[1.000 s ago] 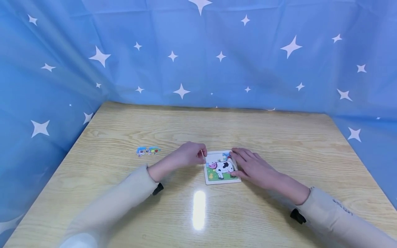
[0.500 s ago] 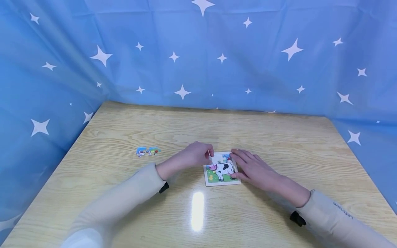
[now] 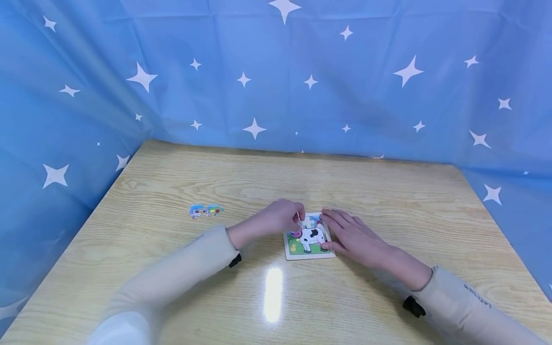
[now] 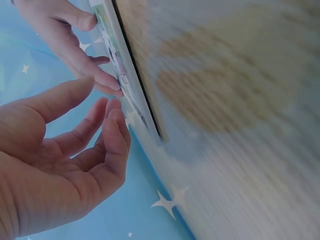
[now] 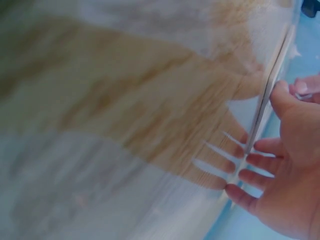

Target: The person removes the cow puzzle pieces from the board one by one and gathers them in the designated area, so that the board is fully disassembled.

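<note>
A small square jigsaw board [image 3: 310,256] with a white border lies mid-table, printed with a cow on green. Blank white shows in its upper part. My left hand [image 3: 284,215] hovers over its upper left corner. In the left wrist view, the left thumb and bent fingers [image 4: 112,120] stand apart, and I see nothing between them. My right hand [image 3: 355,239] rests on the board's right side, its fingers fairly straight at the upper right corner and the thumb on the picture. The right wrist view shows those fingertips [image 5: 245,197] spread along the board's edge.
Loose jigsaw pieces [image 3: 206,211] with blue and coloured prints lie on the wooden table [image 3: 388,191], left of the board. A blue curtain [image 3: 345,96] with white stars hangs behind and to the sides. A bright glare strip [image 3: 273,294] shows near the front.
My left hand has moved rightward from the board's left edge to over its upper left corner. The right hand keeps its place on the board. The loose pieces have not moved.
</note>
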`<state>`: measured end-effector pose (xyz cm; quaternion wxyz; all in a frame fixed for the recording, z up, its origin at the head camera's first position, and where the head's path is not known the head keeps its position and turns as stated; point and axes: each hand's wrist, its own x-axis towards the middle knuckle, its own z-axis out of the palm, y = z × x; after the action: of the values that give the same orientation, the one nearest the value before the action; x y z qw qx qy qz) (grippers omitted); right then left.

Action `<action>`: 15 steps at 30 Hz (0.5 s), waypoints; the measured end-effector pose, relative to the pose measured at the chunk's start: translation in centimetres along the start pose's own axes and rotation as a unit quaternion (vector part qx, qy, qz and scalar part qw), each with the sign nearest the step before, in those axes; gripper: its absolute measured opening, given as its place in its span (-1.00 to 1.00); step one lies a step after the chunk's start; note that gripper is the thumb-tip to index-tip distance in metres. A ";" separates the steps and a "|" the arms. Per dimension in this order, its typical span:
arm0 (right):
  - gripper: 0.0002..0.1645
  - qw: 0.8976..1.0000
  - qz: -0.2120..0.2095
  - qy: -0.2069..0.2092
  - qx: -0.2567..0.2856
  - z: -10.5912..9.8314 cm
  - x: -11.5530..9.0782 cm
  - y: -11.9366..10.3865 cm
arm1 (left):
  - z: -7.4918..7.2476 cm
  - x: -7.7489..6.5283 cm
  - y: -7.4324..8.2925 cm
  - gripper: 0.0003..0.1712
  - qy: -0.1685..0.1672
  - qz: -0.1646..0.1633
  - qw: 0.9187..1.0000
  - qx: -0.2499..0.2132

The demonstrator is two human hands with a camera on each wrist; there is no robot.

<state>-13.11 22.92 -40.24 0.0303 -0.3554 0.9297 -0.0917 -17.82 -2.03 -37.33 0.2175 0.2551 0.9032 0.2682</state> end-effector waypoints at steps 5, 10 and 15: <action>-0.16 1.000 -0.003 0.004 -0.004 0.1 0.0 0.0 | 0.4 0.7 0.2 -0.84 0.000 0.004 1.000 0.016; -0.16 1.000 -0.007 0.007 -0.004 0.1 -0.1 0.1 | 0.7 1.1 0.6 -0.81 -0.001 0.004 1.000 0.026; -0.16 1.000 -0.011 0.010 -0.001 0.1 -0.2 0.2 | 0.9 1.5 0.9 -0.80 -0.006 0.002 1.000 0.029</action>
<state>-13.09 23.13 -40.42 0.0194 -0.3643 0.9263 -0.0943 -18.16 -0.20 -37.85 0.2147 0.2642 0.9088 0.2412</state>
